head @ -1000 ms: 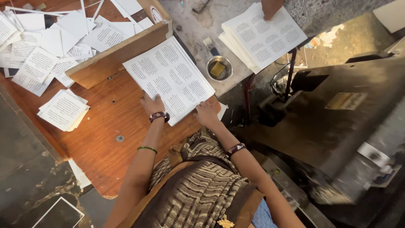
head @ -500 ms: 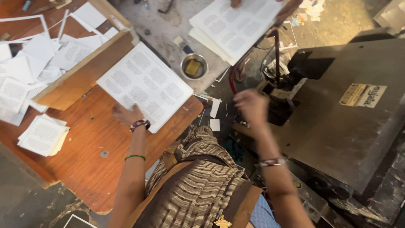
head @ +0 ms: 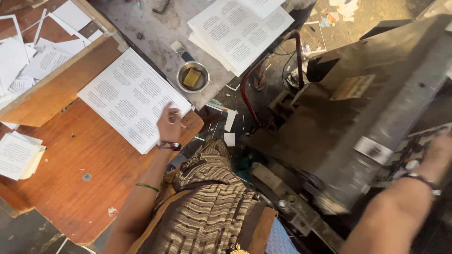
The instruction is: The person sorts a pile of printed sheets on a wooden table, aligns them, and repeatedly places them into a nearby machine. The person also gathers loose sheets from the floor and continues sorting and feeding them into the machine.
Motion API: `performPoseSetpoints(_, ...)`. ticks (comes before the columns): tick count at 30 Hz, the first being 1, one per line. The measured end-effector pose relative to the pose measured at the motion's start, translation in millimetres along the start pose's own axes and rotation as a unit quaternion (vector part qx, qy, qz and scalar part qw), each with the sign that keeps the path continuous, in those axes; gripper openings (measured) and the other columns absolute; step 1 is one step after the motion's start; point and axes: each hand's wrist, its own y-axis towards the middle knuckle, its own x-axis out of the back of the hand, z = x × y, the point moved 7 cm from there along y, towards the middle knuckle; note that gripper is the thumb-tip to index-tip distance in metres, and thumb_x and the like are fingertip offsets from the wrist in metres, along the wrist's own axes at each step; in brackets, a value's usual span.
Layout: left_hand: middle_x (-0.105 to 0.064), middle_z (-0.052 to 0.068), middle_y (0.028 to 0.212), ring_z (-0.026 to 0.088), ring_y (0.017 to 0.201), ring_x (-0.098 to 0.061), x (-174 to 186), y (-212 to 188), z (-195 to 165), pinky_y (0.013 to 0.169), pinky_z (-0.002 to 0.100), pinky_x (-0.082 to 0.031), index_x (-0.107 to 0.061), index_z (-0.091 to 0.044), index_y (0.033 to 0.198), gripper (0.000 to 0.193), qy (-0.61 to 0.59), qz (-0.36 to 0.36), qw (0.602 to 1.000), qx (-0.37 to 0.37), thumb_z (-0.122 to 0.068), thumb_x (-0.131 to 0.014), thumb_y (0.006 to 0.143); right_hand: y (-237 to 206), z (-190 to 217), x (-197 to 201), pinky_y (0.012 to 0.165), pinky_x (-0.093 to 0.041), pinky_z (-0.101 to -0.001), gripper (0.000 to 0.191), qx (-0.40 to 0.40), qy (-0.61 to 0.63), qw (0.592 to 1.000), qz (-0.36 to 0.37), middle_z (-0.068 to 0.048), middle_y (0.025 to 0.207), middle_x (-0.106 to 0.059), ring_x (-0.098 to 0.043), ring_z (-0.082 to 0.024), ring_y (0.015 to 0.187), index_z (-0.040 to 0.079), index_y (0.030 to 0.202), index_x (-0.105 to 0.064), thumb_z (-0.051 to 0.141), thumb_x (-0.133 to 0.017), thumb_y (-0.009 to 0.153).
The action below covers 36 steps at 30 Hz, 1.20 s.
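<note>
Stack of printed sheets [head: 129, 96] under my left hand [head: 169, 124]: white, large, blocks of small text, lying flat and skewed across wooden table corner, near edge overhanging slightly. I see palm pressing lower right corner.

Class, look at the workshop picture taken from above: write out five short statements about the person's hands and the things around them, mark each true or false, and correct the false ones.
1. The left hand lies flat on the stack of printed sheets. True.
2. The printed sheets rest on a glass table. False: they lie on an orange-brown wooden table.
3. A small metal bowl holds a yellow block. True.
4. The right hand grips the bowl. False: it reaches to the far side of the dark metal machine.
5. Both wrists are bare. False: each wears a band.
</note>
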Motion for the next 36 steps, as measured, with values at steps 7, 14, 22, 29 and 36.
performPoseSetpoints(7,-0.078,0.006,0.098,0.017,0.089,-0.076,-101.2,-8.2,-20.5,0.082,0.031,-0.063,-0.064,-0.010,0.133,0.041,-0.046,0.177,0.983,0.002,-0.007,-0.067,0.092,-105.1,123.3,-180.8,0.127,-0.026,-0.0450,0.048,0.268,-0.366,0.888,0.075,-0.026,0.152,-0.046,-0.039,-0.037,0.145,-0.008,0.144,-0.048,0.020,-0.048,0.105)
performPoseSetpoints(14,-0.070,0.012,0.117,0.020,0.103,-0.070,-136.5,2.1,-52.3,0.087,0.034,-0.057,-0.041,-0.004,0.144,0.062,-0.121,0.231,0.965,-0.003,-0.017,-0.072,0.092,-381.1,330.2,-179.4,0.105,-0.049,-0.0516,0.065,0.401,-0.075,0.912,-0.044,-0.025,0.160,-0.040,-0.042,-0.043,0.144,0.003,0.158,-0.034,0.028,-0.053,0.102)
performPoseSetpoints(22,-0.067,0.020,0.116,0.023,0.095,-0.062,68.7,29.2,25.5,0.083,0.034,-0.054,-0.056,0.007,0.141,0.045,-0.196,-0.125,0.965,0.121,-0.004,-0.061,0.097,-537.8,458.2,-103.2,0.113,-0.037,-0.0526,0.045,0.574,0.216,0.778,0.139,-0.019,0.153,-0.048,-0.042,-0.038,0.144,0.007,0.139,-0.057,0.024,-0.063,0.098)
performPoseSetpoints(29,-0.072,0.013,0.125,0.018,0.106,-0.068,156.2,47.6,65.8,0.093,0.031,-0.054,-0.057,0.001,0.137,0.040,-0.269,-0.214,0.930,0.130,0.008,-0.052,0.098,-558.9,500.5,-187.8,0.106,-0.044,-0.0511,0.044,0.515,0.103,0.763,0.378,-0.013,0.155,-0.051,-0.052,-0.038,0.133,0.008,0.134,-0.058,0.029,-0.063,0.096)
performPoseSetpoints(36,-0.064,0.020,0.114,0.032,0.105,-0.063,171.5,38.4,57.7,0.091,0.043,-0.052,-0.064,-0.004,0.132,0.052,0.079,-0.278,0.947,0.139,0.003,-0.071,0.081,-575.9,531.3,-235.7,0.100,-0.043,-0.0548,0.053,0.607,0.095,0.732,0.296,-0.019,0.129,-0.059,-0.052,-0.041,0.125,0.005,0.128,-0.060,0.026,-0.073,0.082)
